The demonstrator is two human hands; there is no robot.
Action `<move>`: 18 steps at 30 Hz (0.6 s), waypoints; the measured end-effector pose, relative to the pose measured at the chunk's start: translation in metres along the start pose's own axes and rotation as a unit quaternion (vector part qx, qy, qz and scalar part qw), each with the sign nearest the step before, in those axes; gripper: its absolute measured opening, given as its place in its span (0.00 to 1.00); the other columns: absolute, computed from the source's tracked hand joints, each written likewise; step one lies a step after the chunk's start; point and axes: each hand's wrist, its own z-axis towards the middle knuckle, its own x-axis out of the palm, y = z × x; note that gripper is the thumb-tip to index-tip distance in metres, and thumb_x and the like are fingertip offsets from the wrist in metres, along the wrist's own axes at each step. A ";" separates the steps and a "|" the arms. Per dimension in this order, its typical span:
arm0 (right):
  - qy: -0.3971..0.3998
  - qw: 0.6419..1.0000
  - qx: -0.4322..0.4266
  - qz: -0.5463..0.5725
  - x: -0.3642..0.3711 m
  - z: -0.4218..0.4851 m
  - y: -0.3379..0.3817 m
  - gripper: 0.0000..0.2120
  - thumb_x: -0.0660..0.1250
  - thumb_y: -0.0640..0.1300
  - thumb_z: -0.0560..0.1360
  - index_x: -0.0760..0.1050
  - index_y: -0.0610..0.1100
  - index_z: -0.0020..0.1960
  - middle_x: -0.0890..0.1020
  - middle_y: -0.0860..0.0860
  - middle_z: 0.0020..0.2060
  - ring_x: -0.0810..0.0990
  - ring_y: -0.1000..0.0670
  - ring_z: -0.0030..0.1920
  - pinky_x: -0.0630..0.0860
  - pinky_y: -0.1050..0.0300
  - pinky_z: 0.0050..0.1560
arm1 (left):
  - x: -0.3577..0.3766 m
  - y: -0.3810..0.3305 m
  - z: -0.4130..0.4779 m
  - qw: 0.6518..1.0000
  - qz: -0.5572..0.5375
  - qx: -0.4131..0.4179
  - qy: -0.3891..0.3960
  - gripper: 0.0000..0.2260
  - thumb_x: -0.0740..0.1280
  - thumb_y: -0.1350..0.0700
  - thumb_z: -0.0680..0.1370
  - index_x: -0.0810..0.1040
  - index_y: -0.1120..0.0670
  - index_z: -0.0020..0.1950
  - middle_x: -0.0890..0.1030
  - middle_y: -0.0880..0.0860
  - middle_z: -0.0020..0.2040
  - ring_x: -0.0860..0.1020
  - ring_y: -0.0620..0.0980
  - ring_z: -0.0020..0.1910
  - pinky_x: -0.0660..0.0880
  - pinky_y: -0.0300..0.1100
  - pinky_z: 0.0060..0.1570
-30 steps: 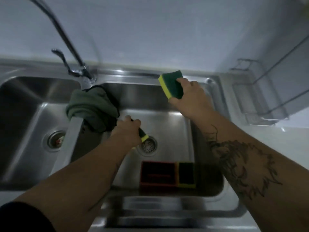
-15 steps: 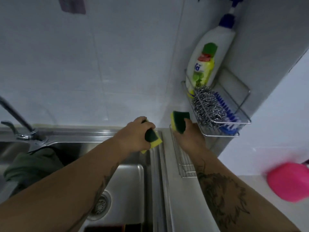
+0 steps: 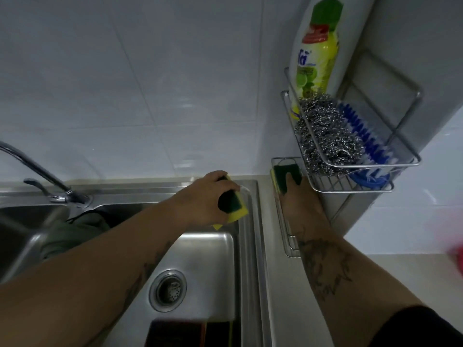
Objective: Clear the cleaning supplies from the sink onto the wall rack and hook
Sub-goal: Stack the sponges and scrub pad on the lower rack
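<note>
My right hand (image 3: 299, 199) presses a green-and-yellow sponge (image 3: 281, 179) into the far end of the lower wire shelf (image 3: 288, 246) of the wall rack, under the upper shelf (image 3: 406, 161). My left hand (image 3: 203, 199) grips a second green-and-yellow sponge (image 3: 236, 207) above the right rim of the steel sink (image 3: 253, 246). A green cloth (image 3: 72, 231) hangs over the divider between the two basins, partly hidden by my left forearm. Another sponge (image 3: 215, 334) and a dark red item (image 3: 175, 334) lie at the sink's near edge.
The upper shelf holds a dish-soap bottle (image 3: 313, 58), a steel wool pad (image 3: 325, 139) and a blue brush (image 3: 365, 144). A faucet (image 3: 37, 171) rises at the left. Something pink (image 3: 457, 254) sits blurred at the right edge. The drain (image 3: 167, 290) is uncovered.
Both hands lifted a sponge each out of the sink and moved right. The right hand has pushed its sponge into the lower rack shelf; the left sponge now hovers at the sink's right rim.
</note>
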 end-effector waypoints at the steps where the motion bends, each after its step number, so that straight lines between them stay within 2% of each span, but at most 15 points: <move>1: 0.009 1.000 0.013 0.010 0.003 0.007 -0.008 0.25 0.59 0.42 0.80 0.58 0.43 0.76 0.66 0.40 0.72 0.68 0.38 0.68 0.68 0.53 0.56 | 0.001 -0.002 0.003 1.000 -0.003 0.005 -0.003 0.33 0.74 0.54 0.67 0.69 0.44 0.71 0.61 0.49 0.75 0.65 0.52 0.71 0.68 0.45 0.66; 4: 0.049 0.993 0.077 0.077 0.008 0.025 -0.031 0.25 0.62 0.47 0.78 0.63 0.46 0.74 0.73 0.41 0.68 0.74 0.41 0.65 0.73 0.60 0.47 | 0.004 -0.013 0.020 1.000 -0.011 0.027 -0.008 0.32 0.74 0.54 0.68 0.69 0.43 0.71 0.59 0.50 0.77 0.63 0.51 0.74 0.65 0.44 0.68; 5: 0.046 0.992 0.083 0.086 0.007 0.027 -0.037 0.25 0.62 0.49 0.78 0.64 0.46 0.73 0.75 0.41 0.66 0.76 0.41 0.63 0.73 0.59 0.48 | 0.004 -0.018 0.029 0.999 -0.009 0.038 -0.007 0.32 0.74 0.54 0.68 0.69 0.43 0.71 0.58 0.51 0.77 0.61 0.50 0.74 0.64 0.43 0.69; 7: -0.008 0.997 0.045 0.057 0.004 0.021 -0.047 0.25 0.60 0.54 0.77 0.67 0.46 0.71 0.77 0.41 0.63 0.76 0.41 0.61 0.73 0.53 0.58 | 0.003 -0.032 0.049 0.998 -0.006 0.062 -0.002 0.32 0.74 0.55 0.69 0.70 0.44 0.71 0.59 0.53 0.77 0.59 0.50 0.76 0.61 0.43 0.70; 9: -0.081 0.996 -0.028 0.005 0.004 0.000 -0.056 0.24 0.60 0.54 0.76 0.70 0.43 0.68 0.78 0.41 0.61 0.75 0.41 0.62 0.72 0.49 0.62 | 0.004 -0.048 0.070 0.997 -0.004 0.081 0.004 0.32 0.75 0.56 0.68 0.71 0.47 0.71 0.61 0.55 0.77 0.60 0.52 0.75 0.62 0.45 0.72; 11: -0.089 0.993 -0.072 -0.005 0.007 -0.024 -0.067 0.25 0.62 0.50 0.75 0.69 0.41 0.70 0.74 0.40 0.66 0.71 0.40 0.66 0.70 0.45 0.65 | 0.005 -0.065 0.089 0.995 -0.012 0.095 0.008 0.29 0.75 0.57 0.68 0.73 0.50 0.69 0.66 0.58 0.74 0.65 0.56 0.73 0.67 0.50 0.69; 13: -0.073 0.993 -0.090 -0.014 0.012 -0.045 -0.079 0.28 0.64 0.52 0.76 0.66 0.41 0.72 0.68 0.40 0.71 0.68 0.41 0.69 0.68 0.47 0.68 | 0.009 -0.080 0.106 0.994 -0.022 0.103 0.005 0.27 0.75 0.56 0.70 0.74 0.54 0.68 0.70 0.58 0.71 0.69 0.57 0.70 0.70 0.52 0.66; 16: -0.084 0.991 -0.100 -0.023 0.023 -0.064 -0.092 0.33 0.61 0.60 0.77 0.65 0.38 0.72 0.69 0.38 0.71 0.68 0.40 0.70 0.68 0.45 0.69 | 0.026 -0.096 0.120 0.996 -0.012 0.086 0.012 0.28 0.74 0.52 0.71 0.72 0.58 0.69 0.73 0.58 0.68 0.72 0.57 0.66 0.71 0.50 0.65; 18: -0.093 0.989 -0.107 -0.043 0.031 -0.068 -0.097 0.36 0.56 0.63 0.77 0.65 0.36 0.72 0.71 0.38 0.70 0.68 0.40 0.69 0.66 0.46 0.70 | 0.037 -0.101 0.120 0.992 -0.064 0.109 0.016 0.30 0.75 0.56 0.71 0.70 0.58 0.71 0.73 0.57 0.68 0.72 0.55 0.66 0.70 0.50 0.66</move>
